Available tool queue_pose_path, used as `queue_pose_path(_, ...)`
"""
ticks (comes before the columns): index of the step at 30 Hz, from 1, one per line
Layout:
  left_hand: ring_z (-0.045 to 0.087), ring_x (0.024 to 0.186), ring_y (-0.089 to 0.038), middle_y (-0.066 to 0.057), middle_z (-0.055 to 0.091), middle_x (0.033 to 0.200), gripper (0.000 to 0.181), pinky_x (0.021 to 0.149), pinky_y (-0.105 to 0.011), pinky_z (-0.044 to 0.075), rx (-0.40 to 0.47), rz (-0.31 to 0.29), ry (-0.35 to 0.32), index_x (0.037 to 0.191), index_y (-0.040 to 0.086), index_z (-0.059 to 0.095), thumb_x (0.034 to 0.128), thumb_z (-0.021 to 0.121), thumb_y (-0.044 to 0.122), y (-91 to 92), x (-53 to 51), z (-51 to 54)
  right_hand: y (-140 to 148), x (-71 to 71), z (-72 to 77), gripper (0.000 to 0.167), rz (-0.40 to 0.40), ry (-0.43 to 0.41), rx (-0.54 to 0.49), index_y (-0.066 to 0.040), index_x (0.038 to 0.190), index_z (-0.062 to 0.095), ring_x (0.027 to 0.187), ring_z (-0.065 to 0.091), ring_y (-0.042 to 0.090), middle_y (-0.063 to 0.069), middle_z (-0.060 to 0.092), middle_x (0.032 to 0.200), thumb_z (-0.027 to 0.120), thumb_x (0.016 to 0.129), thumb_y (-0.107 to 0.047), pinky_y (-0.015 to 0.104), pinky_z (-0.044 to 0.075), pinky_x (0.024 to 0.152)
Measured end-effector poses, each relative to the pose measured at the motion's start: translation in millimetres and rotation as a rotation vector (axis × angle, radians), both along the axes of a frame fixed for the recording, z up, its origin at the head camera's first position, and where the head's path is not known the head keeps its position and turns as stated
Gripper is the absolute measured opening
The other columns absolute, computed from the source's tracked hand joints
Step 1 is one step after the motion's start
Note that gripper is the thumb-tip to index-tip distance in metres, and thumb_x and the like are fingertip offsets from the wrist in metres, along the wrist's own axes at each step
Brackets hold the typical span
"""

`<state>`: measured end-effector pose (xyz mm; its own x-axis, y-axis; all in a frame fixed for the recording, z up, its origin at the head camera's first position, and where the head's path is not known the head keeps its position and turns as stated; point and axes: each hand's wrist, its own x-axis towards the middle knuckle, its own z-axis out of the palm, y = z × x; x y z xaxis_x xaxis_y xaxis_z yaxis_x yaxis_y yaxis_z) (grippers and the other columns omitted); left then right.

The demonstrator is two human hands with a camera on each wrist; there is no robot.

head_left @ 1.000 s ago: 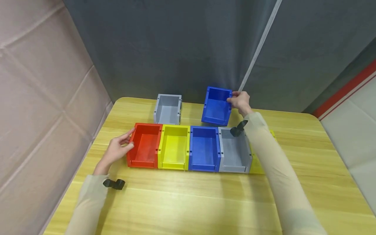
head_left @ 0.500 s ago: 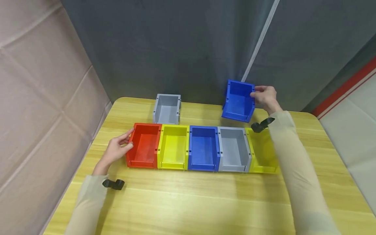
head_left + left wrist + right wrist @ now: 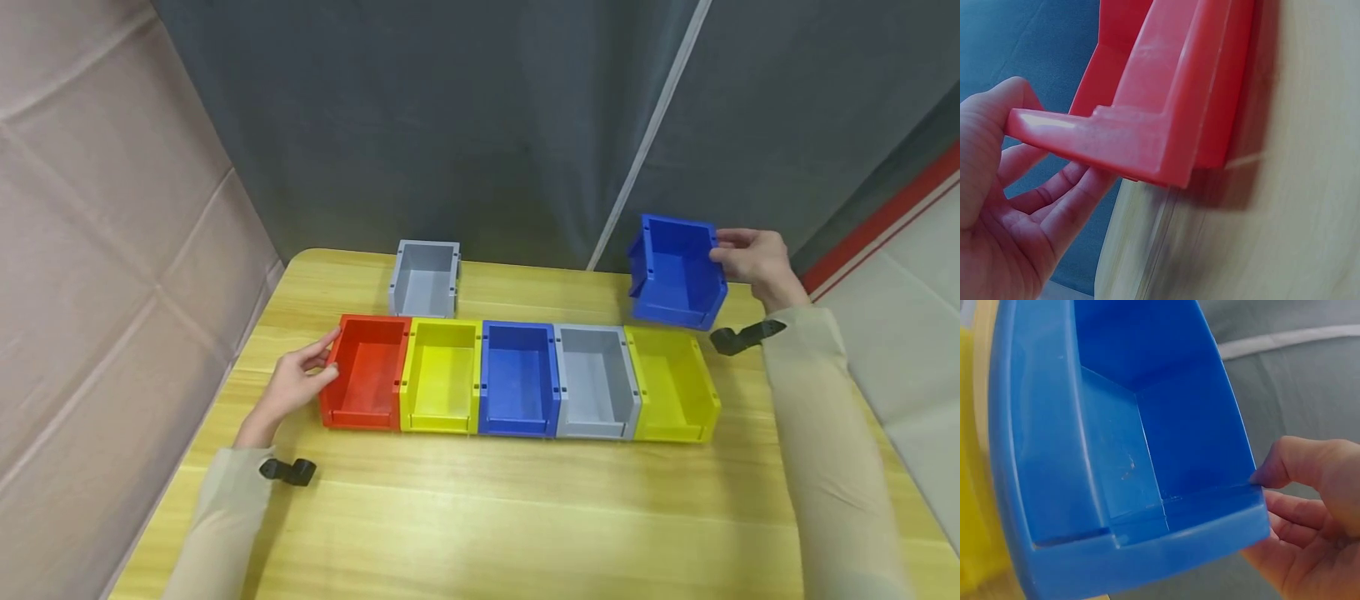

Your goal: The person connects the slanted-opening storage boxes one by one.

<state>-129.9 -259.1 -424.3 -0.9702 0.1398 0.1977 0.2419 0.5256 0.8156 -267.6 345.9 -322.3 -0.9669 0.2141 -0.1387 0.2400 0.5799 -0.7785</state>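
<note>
My right hand point(image 3: 761, 262) pinches the right wall of a blue plastic storage bin point(image 3: 678, 275), which is tilted and held up behind the right end of a row of bins. In the right wrist view the thumb is inside the wall of this blue bin point(image 3: 1110, 456) and the fingers are outside. My left hand point(image 3: 292, 383) grips the left side wall of the red bin point(image 3: 367, 375), thumb over the rim and fingers beneath it in the left wrist view. Right of the red bin, side by side, stand a yellow bin point(image 3: 442, 375), a blue bin point(image 3: 517, 379), a grey bin point(image 3: 596, 383) and another yellow bin point(image 3: 671, 383).
A separate grey bin point(image 3: 425, 279) stands behind the red and yellow bins, near the back edge of the wooden table point(image 3: 450, 508). A dark grey curtain point(image 3: 450, 125) hangs behind the table. A pale quilted surface point(image 3: 112, 250) borders the left side.
My right hand has carried the blue bin rightward, from behind the row's middle to behind its right end, uncovering the far yellow bin. The left hand stays on the red bin.
</note>
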Motion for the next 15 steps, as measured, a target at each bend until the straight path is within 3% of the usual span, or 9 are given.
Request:
queue_pose_path(3, 0.056, 0.075, -0.017, -0.024, 0.058, 0.088, 0.05, 0.061, -0.011, 0.049, 0.001, -0.002, 0.001, 0.129, -0.014, 0.047, 0.0798, 0.055, -0.013, -0.1, -0.1, 0.5, 12, 11.6, 1.6, 0.06, 0.04, 0.02, 0.036, 0.004, 0.14, 0.038, 0.069, 0.054, -0.007, 0.012, 0.052, 0.116, 0.057, 0.091, -0.025, 0.017, 0.054, 0.064)
queue_pose_path(8, 0.056, 0.073, -0.013, -0.024, 0.058, 0.087, 0.05, 0.061, -0.011, 0.049, 0.013, -0.01, 0.012, 0.129, -0.014, 0.047, 0.0796, 0.055, -0.014, -3.3, -1.3, -1.9, 32, 30.6, 1.3, 0.059, 0.069, 0.049, 0.064, 0.007, 0.138, 0.039, 0.067, 0.053, -0.012, -0.018, 0.054, 0.088, 0.058, 0.091, -0.023, 0.015, 0.052, 0.06)
queue_pose_path(11, 0.056, 0.074, -0.011, -0.023, 0.058, 0.088, 0.051, 0.061, -0.01, 0.049, 0.021, -0.012, 0.014, 0.13, -0.012, 0.047, 0.0801, 0.056, -0.014, -9.1, -4.8, -11.0, 41, 40.0, 0.0, 0.058, 0.078, 0.063, 0.062, 0.009, 0.137, 0.04, 0.066, 0.052, -0.013, -0.031, 0.049, 0.075, 0.059, 0.091, -0.021, 0.014, 0.051, 0.059)
queue_pose_path(15, 0.056, 0.076, -0.008, -0.021, 0.059, 0.089, 0.053, 0.061, -0.011, 0.049, 0.023, -0.004, 0.01, 0.133, -0.007, 0.047, 0.0816, 0.058, -0.011, -18.0, -9.7, -25.8, 50, 51.3, -2.2, 0.058, 0.099, 0.069, 0.068, 0.011, 0.136, 0.039, 0.067, 0.053, -0.013, -0.033, 0.049, 0.074, 0.058, 0.091, -0.019, 0.014, 0.051, 0.058)
